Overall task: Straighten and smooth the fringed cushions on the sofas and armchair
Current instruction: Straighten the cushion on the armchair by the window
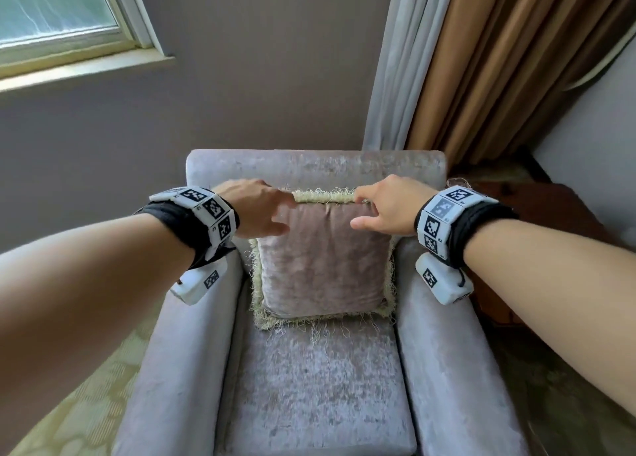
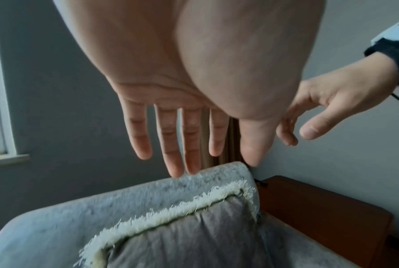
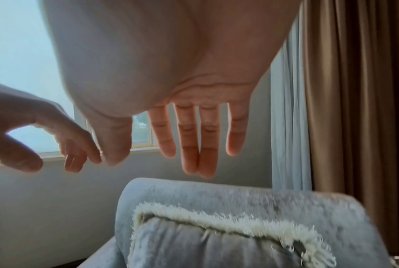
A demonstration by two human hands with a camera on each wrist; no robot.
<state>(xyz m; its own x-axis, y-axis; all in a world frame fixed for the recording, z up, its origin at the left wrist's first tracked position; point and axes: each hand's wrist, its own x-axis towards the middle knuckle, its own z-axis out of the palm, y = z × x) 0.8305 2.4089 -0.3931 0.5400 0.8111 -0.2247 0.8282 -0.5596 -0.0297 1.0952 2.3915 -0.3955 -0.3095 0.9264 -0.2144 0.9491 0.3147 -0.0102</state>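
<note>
1. Fingers point(image 2: 170, 145) on my left hand point(image 1: 253, 208) are straight and spread, holding nothing; right hand point(image 1: 385, 208) same, fingers extended, empty.
2. Both hands hover just above the top corners of the fringed cushion point(image 1: 323, 263); wrist views show a gap, no contact.
3. Cushion stands upright against the back of the armchair point(image 1: 309, 380), roughly centred on the seat.
4. Its fringed top edge point(image 1: 325, 195) runs left-right, directly below and between the fingertips.
5. Hands look equally near, one per corner. Next move, I reckon: straight down.
</note>
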